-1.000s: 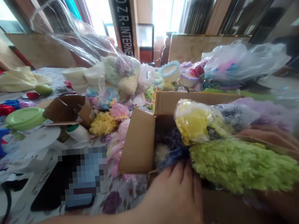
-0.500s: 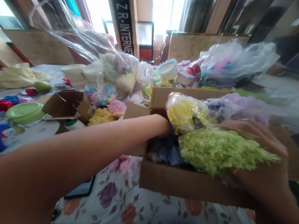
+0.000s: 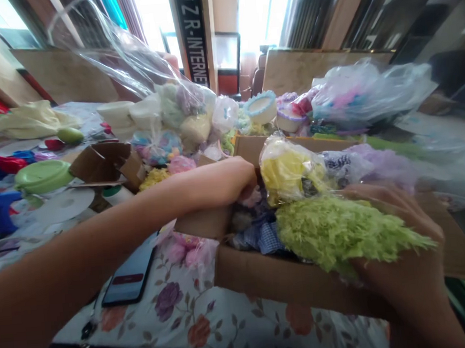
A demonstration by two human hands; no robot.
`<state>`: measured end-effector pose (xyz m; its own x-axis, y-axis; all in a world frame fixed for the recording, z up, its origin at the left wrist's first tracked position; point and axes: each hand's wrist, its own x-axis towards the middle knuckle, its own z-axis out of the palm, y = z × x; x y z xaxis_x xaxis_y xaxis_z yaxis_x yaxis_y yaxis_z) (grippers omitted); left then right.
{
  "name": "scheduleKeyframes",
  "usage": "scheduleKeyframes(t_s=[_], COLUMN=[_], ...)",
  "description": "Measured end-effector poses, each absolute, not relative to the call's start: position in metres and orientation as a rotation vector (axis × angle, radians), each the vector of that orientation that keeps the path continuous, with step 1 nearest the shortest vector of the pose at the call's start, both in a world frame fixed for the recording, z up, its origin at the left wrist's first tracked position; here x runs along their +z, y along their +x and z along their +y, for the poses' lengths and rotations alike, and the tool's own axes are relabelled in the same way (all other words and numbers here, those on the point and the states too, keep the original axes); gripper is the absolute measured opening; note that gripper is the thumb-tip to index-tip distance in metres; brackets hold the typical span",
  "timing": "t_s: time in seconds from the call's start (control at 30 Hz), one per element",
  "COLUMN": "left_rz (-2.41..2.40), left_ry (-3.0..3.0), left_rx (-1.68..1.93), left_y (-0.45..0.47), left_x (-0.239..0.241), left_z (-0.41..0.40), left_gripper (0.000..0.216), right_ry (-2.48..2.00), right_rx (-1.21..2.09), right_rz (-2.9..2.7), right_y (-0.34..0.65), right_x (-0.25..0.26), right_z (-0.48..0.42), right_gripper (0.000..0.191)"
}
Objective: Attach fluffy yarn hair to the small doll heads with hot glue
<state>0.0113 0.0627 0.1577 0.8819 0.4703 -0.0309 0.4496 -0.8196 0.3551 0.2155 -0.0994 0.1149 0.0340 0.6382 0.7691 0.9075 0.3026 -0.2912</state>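
Observation:
My left hand (image 3: 236,176) is at the left end of an open cardboard box (image 3: 297,281), fingers curled down. A small pale pink thing (image 3: 252,196) shows just below the fingers; whether they grip it I cannot tell. My right hand (image 3: 415,218) is closed round a bundle of light green shredded paper (image 3: 342,232) over the box's right half. Behind that bundle sit a clear bag with yellow material (image 3: 284,172) and a lilac bundle in plastic (image 3: 380,165). Blue checked fabric (image 3: 269,235) lies lower in the box.
On the flowered tablecloth (image 3: 227,314) lie a phone (image 3: 130,278) and a bag of pink pieces (image 3: 190,249), left of the box. Farther left are a small open carton (image 3: 98,163), a green lid (image 3: 43,175) and a blue glue gun (image 3: 0,211). Plastic bags (image 3: 371,90) crowd the back.
My left hand has risen out of the box's left end, so its back and curled fingers show. The phone is more exposed. My right hand stays on the green shredded paper.

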Motion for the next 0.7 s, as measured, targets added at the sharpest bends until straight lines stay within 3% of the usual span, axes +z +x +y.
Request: scheduleKeyframes(t_s=[0.07, 0.27, 0.53, 0.7], left_rz=[0.789, 1.033, 1.199, 1.343], left_ry=[2.66, 2.094, 1.879, 1.716], left_rx=[0.258, 0.821, 1.442, 1.728], left_y=[-0.009, -0.051, -0.07, -0.095], left_x=[0.169, 0.151, 0.145, 0.141], left_z=[0.059, 0.039, 0.016, 0.005], left_gripper=[0.01, 0.036, 0.018, 0.026], right_ry=[-1.418, -1.439, -1.47, -1.535], right_rx=[-0.375, -0.385, -0.371, -0.311], right_rz=[-1.684, -1.711, -1.736, -1.786], right_y=[0.215, 0.216, 0.212, 0.217], right_x=[0.115, 0.114, 0.119, 0.12], right_z=[-0.099, -0.099, -0.101, -0.103], right_gripper=[0.024, 0.029, 0.026, 0.033])
